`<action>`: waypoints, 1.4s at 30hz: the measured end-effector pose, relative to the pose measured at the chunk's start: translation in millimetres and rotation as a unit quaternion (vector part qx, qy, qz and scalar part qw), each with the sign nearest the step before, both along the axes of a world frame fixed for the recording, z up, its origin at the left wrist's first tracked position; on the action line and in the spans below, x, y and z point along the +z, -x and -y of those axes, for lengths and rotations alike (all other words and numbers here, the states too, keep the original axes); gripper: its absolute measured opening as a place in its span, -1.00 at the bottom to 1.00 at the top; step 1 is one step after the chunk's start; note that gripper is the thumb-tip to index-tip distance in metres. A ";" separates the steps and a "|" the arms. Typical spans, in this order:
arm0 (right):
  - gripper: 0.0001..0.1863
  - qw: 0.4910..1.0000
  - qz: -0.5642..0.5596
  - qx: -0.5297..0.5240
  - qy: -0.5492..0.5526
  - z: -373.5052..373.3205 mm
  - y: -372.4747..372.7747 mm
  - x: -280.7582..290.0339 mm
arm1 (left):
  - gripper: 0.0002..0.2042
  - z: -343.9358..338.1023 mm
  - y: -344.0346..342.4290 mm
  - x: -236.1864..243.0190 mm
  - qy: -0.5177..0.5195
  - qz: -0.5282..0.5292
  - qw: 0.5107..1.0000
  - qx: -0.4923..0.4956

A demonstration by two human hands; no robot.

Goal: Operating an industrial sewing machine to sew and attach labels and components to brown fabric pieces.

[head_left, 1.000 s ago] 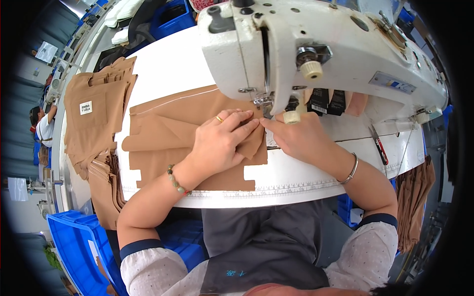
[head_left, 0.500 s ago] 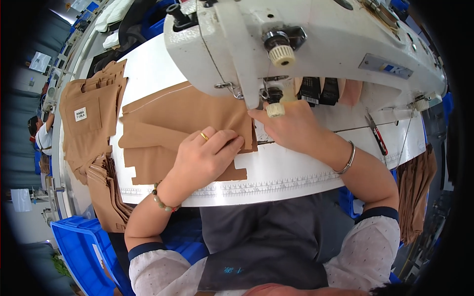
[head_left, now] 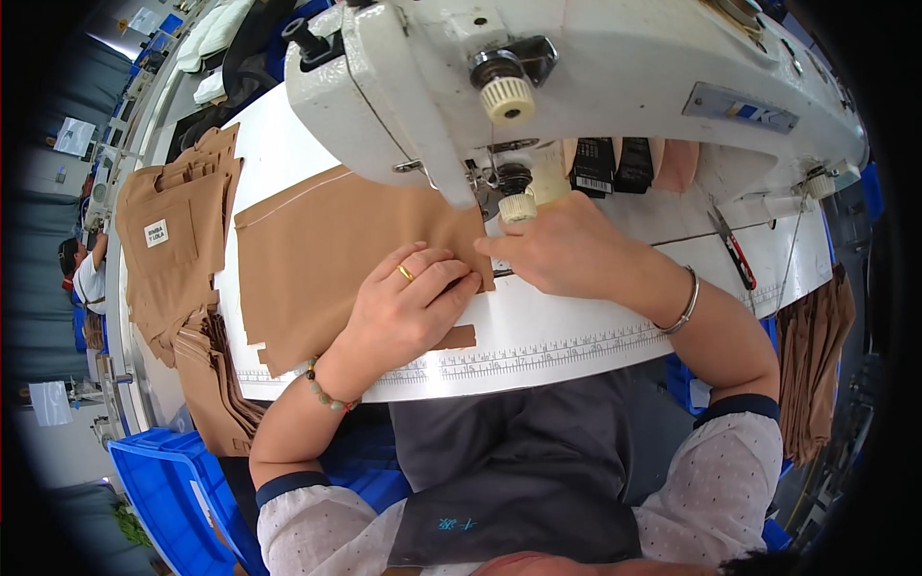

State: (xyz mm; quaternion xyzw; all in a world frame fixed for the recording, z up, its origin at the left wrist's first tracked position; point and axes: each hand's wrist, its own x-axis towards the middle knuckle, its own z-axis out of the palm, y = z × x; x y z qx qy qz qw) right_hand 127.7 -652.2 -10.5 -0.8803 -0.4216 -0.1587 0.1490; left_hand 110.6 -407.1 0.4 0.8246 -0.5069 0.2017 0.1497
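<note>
1. My left hand [head_left: 413,307] lay flat and open on the tan fabric piece [head_left: 327,250], pressing it on the white tabletop [head_left: 576,336].
2. My right hand [head_left: 567,250] pinched the fabric edge under the white sewing machine [head_left: 576,77].
3. A stack of tan pieces [head_left: 168,250] lay at my left.

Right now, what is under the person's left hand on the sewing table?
The left hand lies flat on a tan fabric piece, which is spread over the white sewing table. The fabric directly beneath the palm is covered, so any seam or fold there cannot be seen.
</note>
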 end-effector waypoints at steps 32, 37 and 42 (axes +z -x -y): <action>-0.94 0.999 0.044 -0.017 -0.020 -4.5 -16.4 -8.6 | -0.71 -8.3 -66.9 -11.0 0.028 -0.066 0.997 0.021; -0.93 0.999 0.026 -0.027 0.002 -4.0 -13.4 -6.2 | -0.78 -6.7 -76.0 -11.9 0.030 -0.070 0.997 0.034; -0.95 0.999 0.008 -0.025 0.031 -4.2 -9.3 -4.2 | -0.75 -8.1 -74.3 -15.0 0.029 -0.095 0.993 0.061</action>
